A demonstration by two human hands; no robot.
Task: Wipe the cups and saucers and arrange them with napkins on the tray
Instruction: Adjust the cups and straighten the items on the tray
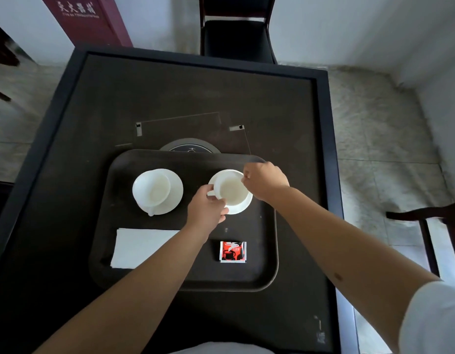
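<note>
A dark counter (93,103) carries a dark tray (149,277) by its near edge. On the tray's near left lies a white napkin (139,247), at the far left a cup on a saucer (157,191), at the far right a second saucer (240,206) bearing a second cup (231,189). The left hand (204,209) pinches this cup's handle; the right hand (264,181) grips its far rim. A red sachet (232,251) lies at the near right.

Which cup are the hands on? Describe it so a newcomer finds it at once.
Start at the dark tray in the middle of the black table. Two white cups on saucers stand in its far half; take the right-hand cup. Unlike the left cup, it has the left hand at its handle and the right hand at its far rim.
</note>
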